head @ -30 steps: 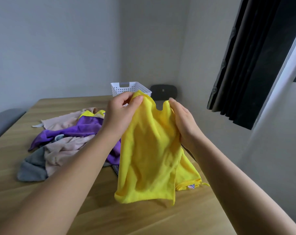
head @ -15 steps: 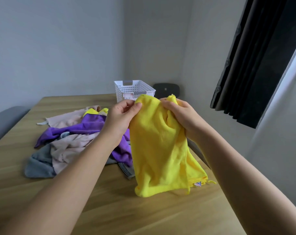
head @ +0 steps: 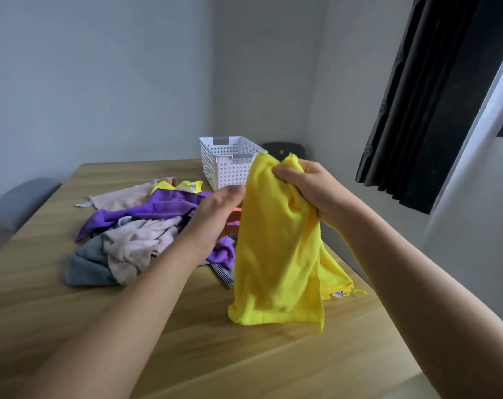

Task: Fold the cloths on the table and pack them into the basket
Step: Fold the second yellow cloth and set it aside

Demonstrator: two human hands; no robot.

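Right grip [head: 307,185], clamped on the bunched top edge of the yellow cloth [head: 276,254]: I hold it high so that it hangs straight over the surface [head: 187,349]. Left grip [head: 215,214], fingers loosely apart and holding nothing, beside the cloth's edge, likely to seek a corner. Unfolded pile [head: 140,234] left; basket [head: 224,171] behind.

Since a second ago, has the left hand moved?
Yes. The left hand released the yellow cloth and sank in view from overlapping the white basket to below its base.
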